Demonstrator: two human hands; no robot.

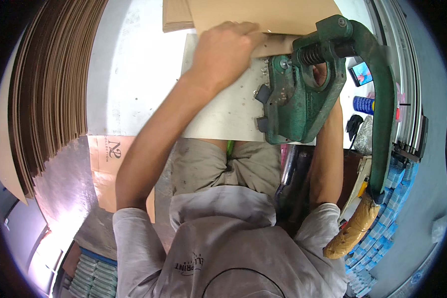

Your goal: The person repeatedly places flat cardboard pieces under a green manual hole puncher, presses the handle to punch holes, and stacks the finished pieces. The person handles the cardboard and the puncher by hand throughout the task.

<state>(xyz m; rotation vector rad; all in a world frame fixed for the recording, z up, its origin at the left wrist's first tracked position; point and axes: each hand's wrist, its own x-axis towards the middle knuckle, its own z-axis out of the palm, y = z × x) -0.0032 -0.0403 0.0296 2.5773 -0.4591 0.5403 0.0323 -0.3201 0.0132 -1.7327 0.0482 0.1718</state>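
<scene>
My left hand [226,53] reaches over the pale metal plate [223,111] with its fingers bent over the end of a brown cardboard strip [277,45]. The strip's other end runs in under the head of a green hand-lever press [299,111]. Behind the press body is my right hand [320,74]; only a bit of it shows through the round opening, and its fingers are mostly hidden. The long green lever [387,119] curves down on the right to a tape-wrapped handle [350,237], with neither hand on it.
Large cardboard sheets [273,16] lie at the far side of the white table [139,74]. A tall stack of cardboard [54,84] stands left. Right of the press are a phone [362,73], a blue can [363,105] and blue packs [395,193]. Flattened cardboard [107,169] lies below left.
</scene>
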